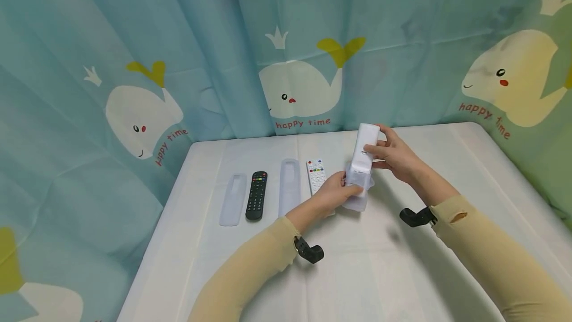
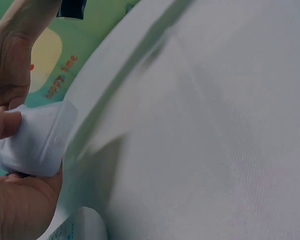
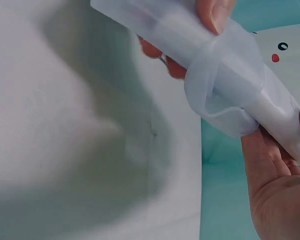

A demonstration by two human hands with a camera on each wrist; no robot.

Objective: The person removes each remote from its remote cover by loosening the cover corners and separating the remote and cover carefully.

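Observation:
Over the table's right half, my left hand point(image 1: 330, 194) grips a translucent silicone remote cover point(image 1: 356, 203). My right hand point(image 1: 396, 157) holds the upper part of a white remote control point(image 1: 365, 138), its back toward the head camera. The remote's lower part sits inside the cover, tilted. In the right wrist view the cover's mouth point(image 3: 230, 75) is spread and folded around the white remote point(image 3: 280, 117). The left wrist view shows the cover's closed end point(image 2: 40, 145) between thumb and fingers. A second white remote point(image 1: 316, 172) lies beside my left hand, partly hidden by it.
To the left on the white table point(image 1: 375, 272) lie a black remote point(image 1: 256, 195) and two translucent covers, one at the far left point(image 1: 233, 200) and one in the middle point(image 1: 289, 180). A blue-green whale-print curtain point(image 1: 214, 39) hangs behind the table.

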